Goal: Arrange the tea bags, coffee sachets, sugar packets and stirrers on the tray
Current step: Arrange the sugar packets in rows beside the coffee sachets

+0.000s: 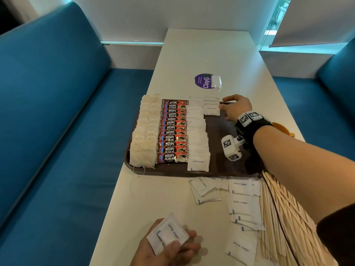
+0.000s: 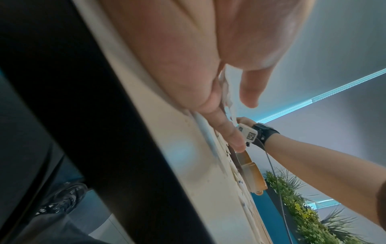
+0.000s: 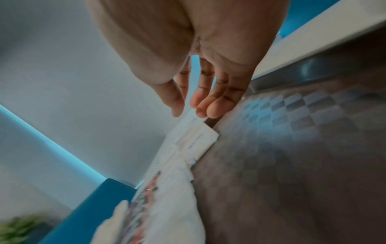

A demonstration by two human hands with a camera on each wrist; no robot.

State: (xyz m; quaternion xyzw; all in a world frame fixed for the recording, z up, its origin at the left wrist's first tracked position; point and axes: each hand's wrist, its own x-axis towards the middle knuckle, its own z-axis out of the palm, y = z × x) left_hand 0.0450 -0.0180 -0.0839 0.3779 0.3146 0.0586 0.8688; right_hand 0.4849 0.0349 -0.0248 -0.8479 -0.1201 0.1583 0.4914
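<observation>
Now the brown tray carries tea bags, red "KOPI JUAN" coffee sachets and "white sugar" packets in rows. The right hand, fingers loosely extended, touches a far packet. The left hand grips two "white sugar" packets above the worktop; stirrers lie alongside.

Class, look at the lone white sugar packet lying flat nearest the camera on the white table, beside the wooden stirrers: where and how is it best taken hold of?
The white sugar packet lies flat, so nothing can be wrapped. Best is probably a thumb-and-finger grip on its free left edge, coming from above and the left, since the wooden stirrers crowd its right side.
</observation>
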